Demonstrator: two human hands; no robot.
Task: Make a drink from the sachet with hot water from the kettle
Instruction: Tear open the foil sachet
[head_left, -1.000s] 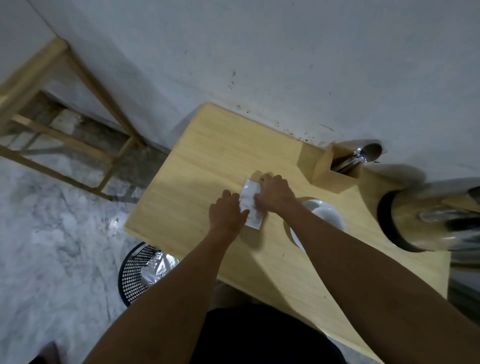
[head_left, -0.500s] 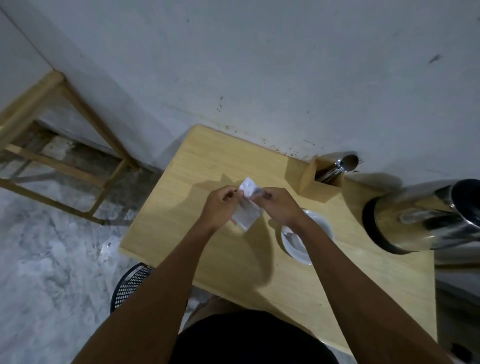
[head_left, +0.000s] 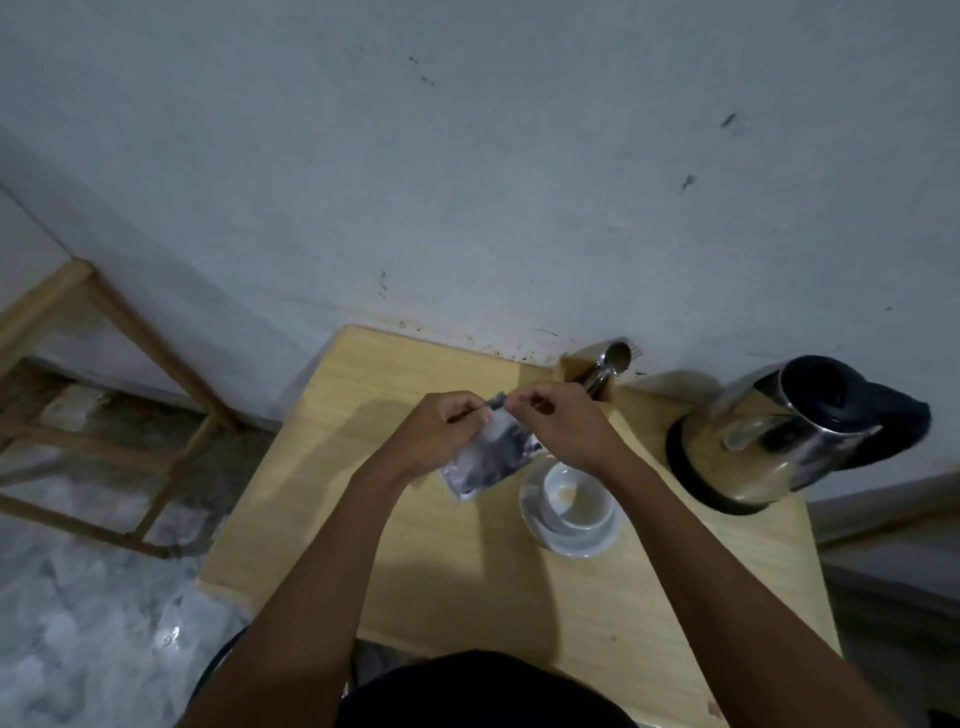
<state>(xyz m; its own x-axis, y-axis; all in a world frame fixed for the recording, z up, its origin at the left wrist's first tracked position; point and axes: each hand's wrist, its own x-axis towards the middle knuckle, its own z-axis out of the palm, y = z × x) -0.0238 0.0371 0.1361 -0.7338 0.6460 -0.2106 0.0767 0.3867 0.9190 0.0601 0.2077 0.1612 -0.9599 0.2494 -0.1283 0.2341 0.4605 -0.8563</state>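
Note:
A white and dark sachet (head_left: 491, 457) hangs above the wooden table (head_left: 457, 566), held by its top edge. My left hand (head_left: 441, 434) pinches the top left corner and my right hand (head_left: 561, 426) pinches the top right. A white cup (head_left: 576, 499) stands on a white saucer (head_left: 582, 543) just right of the sachet, under my right wrist. The steel kettle (head_left: 769, 441) with a black lid and handle stands at the table's right end.
A wooden holder (head_left: 584, 376) with metal spoons (head_left: 615, 358) sits against the wall behind my hands. A wooden frame (head_left: 130, 353) stands on the marble floor to the left. A dark basket edge shows below the table's front left corner.
The sachet was lifted off the table and now hangs upright between both hands. The view tilted up, so the kettle shows fully.

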